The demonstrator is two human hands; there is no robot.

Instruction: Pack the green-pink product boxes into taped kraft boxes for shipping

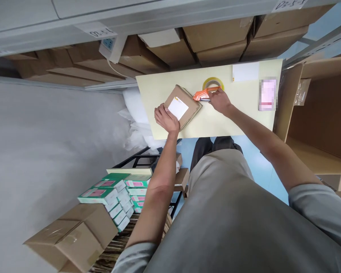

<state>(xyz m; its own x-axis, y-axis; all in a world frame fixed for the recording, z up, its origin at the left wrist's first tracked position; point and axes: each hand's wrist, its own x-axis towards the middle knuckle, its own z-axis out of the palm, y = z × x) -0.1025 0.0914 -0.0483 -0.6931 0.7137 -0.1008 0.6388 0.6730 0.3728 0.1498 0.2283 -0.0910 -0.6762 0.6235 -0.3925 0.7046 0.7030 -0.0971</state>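
A flat cardboard box with a white label lies turned at an angle on the cream table. My left hand holds it at the near left edge, with the thumb reaching onto the label. In my right hand is an orange tape dispenser carrying a yellow-rimmed roll of tape. The dispenser's front end is at the right corner of the box; whether tape is sticking to the box I cannot tell. My right fingers are wrapped round the handle and partly hidden.
The cream table also bears a white paper and a blurred pink item. A large open carton stands to the right. Shelved boxes line the far side. Green-and-white boxes and a carton are lower left.
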